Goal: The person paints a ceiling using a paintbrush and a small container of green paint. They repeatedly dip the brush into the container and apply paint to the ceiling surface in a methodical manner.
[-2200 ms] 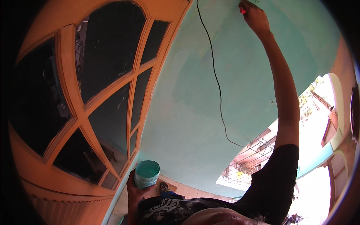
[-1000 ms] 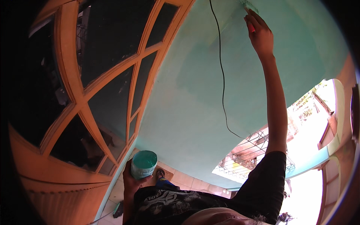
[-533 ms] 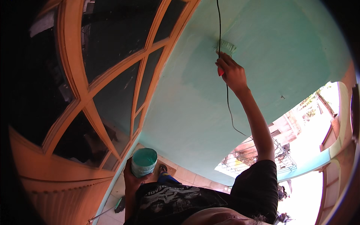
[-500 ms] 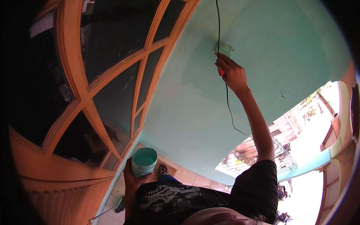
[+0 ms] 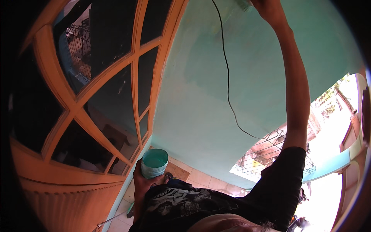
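Note:
At the top edge of the picture my right hand is closed around a paintbrush, its arm stretched up along the wall. Only part of the green-stained bristles shows, up against the turquoise wall; the handle is cut off or hidden by the fingers. Low at the left, my left hand grips a round paint container from below and the side. The container is upright, pale outside, and holds turquoise paint. Darker and lighter patches mark the upper wall.
A thin black cable hangs across the wall. On the left stand an orange wooden frame with dark glass panes. At the right is a bright opening with a metal wire rack. Floor tiles show below the wall.
My right hand has moved up and to the right with the paintbrush, to the picture's top edge. The container in my left hand sits slightly farther right. The view has shifted a little.

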The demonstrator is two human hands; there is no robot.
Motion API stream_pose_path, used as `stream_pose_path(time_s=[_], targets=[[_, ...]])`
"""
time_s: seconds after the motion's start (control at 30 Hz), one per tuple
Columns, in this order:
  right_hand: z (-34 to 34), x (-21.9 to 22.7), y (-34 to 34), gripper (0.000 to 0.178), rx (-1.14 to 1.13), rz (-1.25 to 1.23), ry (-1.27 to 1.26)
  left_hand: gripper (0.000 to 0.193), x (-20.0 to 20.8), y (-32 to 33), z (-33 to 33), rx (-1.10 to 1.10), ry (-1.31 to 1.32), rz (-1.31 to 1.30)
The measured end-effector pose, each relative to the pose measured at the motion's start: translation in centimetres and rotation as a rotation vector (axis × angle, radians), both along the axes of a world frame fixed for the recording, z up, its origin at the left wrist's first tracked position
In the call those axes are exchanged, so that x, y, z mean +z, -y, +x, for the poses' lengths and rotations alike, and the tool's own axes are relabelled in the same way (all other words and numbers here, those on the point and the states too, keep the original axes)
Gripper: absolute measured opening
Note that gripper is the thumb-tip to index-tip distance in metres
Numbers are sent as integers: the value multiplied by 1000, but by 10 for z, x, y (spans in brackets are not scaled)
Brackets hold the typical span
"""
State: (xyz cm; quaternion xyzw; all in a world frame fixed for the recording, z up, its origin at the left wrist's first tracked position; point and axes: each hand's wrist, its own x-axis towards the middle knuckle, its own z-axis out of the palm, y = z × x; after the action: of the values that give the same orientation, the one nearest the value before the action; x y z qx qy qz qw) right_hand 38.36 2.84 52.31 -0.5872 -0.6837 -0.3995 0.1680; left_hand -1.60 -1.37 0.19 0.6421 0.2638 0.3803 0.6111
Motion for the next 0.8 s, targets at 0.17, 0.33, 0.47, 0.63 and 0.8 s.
stream_pose_path(time_s=[0.17,0.33,0.47,0.63,0.8], targets=[[-7,0,-6,16,-94,334,581,89,-3,5,12,23,-22,29],[51,-105,-13,14,-219,206,704,93,-1,6,23,49,17,45],[36,-189,8,17,-173,56,469,97,2,1,27,32,26,17],[6,-215,33,12,-140,-82,-140,101,-3,-4,27,7,24,-1],[17,-207,77,17,148,248,-720,97,-16,-4,29,-30,21,-18]])
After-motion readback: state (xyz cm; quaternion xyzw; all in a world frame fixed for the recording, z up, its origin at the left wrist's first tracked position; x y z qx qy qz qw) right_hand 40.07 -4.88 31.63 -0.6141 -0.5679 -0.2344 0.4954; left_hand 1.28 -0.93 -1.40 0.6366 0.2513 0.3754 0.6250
